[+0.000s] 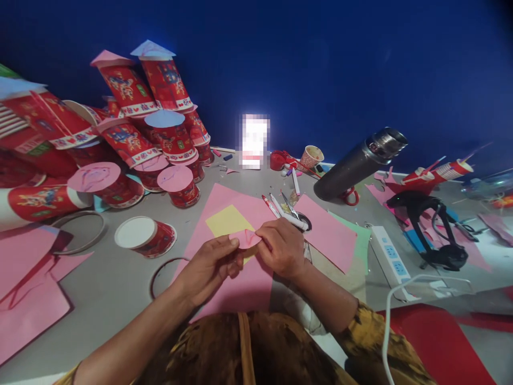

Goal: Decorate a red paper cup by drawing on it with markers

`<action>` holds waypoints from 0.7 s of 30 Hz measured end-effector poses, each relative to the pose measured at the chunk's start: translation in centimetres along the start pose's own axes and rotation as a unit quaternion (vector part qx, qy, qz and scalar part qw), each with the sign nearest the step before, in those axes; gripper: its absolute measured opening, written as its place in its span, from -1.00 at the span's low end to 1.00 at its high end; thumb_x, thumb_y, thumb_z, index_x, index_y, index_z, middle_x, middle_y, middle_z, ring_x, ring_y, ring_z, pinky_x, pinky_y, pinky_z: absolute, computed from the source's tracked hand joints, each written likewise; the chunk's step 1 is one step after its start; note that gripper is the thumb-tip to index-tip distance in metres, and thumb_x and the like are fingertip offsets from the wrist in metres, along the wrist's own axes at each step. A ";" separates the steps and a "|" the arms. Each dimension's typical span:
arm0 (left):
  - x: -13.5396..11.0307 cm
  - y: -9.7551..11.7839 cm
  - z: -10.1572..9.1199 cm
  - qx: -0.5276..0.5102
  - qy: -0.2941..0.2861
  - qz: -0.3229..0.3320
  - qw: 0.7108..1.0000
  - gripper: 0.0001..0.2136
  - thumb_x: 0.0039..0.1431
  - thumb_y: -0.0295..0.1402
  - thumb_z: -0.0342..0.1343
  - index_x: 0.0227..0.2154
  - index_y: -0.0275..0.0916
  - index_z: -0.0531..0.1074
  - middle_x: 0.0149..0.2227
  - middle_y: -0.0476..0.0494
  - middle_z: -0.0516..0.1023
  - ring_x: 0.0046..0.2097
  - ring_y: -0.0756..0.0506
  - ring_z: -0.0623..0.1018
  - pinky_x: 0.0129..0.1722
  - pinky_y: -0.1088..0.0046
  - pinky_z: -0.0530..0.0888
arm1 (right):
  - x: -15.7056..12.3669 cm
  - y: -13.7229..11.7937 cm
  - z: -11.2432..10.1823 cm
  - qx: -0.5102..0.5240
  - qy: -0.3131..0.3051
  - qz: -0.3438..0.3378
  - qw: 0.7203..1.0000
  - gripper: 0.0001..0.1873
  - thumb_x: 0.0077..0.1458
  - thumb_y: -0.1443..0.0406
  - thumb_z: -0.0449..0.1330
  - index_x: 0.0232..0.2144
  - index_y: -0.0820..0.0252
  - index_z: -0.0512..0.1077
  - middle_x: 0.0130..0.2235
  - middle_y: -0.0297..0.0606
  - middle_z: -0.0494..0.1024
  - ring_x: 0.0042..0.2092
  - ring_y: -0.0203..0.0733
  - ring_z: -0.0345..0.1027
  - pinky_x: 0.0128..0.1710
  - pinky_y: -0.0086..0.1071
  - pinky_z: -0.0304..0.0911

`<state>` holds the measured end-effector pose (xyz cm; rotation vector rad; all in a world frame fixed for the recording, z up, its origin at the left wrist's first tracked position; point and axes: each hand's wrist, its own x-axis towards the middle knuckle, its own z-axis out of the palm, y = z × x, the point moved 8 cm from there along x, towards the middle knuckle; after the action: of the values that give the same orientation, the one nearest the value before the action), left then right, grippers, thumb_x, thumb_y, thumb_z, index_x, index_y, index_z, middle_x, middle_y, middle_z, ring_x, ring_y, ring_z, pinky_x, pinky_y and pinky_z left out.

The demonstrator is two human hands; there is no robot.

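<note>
Between my two hands is a small piece of pink paper (246, 238) with a reddish line on it. My left hand (216, 262) pinches its left end between thumb and fingers. At its right end, the closed fingers of my right hand (282, 246) grip the same piece. Below my hands lie a yellow paper square (228, 220) and a large pink sheet (208, 208). Just beyond my right hand are scissors (298, 211) and several pens (271, 206), partly hidden by it.
Red paper cups (170, 141) with paper tops stand stacked at the left. One cup (146, 235) sits nearer, beside a ring (160, 278). A dark thermos (356, 163), a power strip (390, 259) and a black strap frame (428, 230) are to the right. A white cable (387, 331) loops in front.
</note>
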<state>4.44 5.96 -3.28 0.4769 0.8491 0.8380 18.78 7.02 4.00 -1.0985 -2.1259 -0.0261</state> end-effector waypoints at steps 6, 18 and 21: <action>0.1 0.7 -0.9 0.024 0.056 0.068 0.996 -0.64 -0.10 -0.14 0.61 -0.41 -0.29 0.65 -0.54 -0.03 0.50 -0.49 0.03 0.38 -0.46 0.48 0.35 | -0.1 2.9 1.3 0.173 -0.043 0.181 0.967 -0.79 0.27 0.32 0.22 -0.08 0.16 0.59 -0.13 -0.09 0.69 -0.13 -0.05 0.53 -0.10 -0.20 0.42; -0.5 0.7 -0.4 0.128 0.034 0.077 0.988 -0.75 -0.02 -0.20 0.55 -0.36 -0.26 0.72 -0.42 -0.10 0.61 -0.35 -0.06 0.47 -0.30 0.39 0.42 | -3.5 2.9 6.6 0.618 -0.195 0.492 0.581 -0.36 -0.24 -0.10 0.65 -0.54 0.18 0.39 -0.62 -0.48 0.34 -0.58 -0.46 0.05 -0.58 -0.53 -0.16; -0.2 0.1 -0.3 0.070 0.017 0.052 0.996 -0.69 -0.08 -0.20 0.60 -0.32 -0.25 0.73 -0.36 -0.13 0.65 -0.33 -0.06 0.51 -0.28 0.40 0.46 | -3.5 2.6 6.7 0.627 -0.191 0.499 0.567 -0.35 -0.26 -0.09 0.66 -0.55 0.18 0.38 -0.63 -0.51 0.32 -0.58 -0.48 0.03 -0.60 -0.55 -0.16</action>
<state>4.08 5.83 -3.31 0.6350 0.9247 0.8888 17.96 8.45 -3.78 -1.1210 -0.8703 2.0393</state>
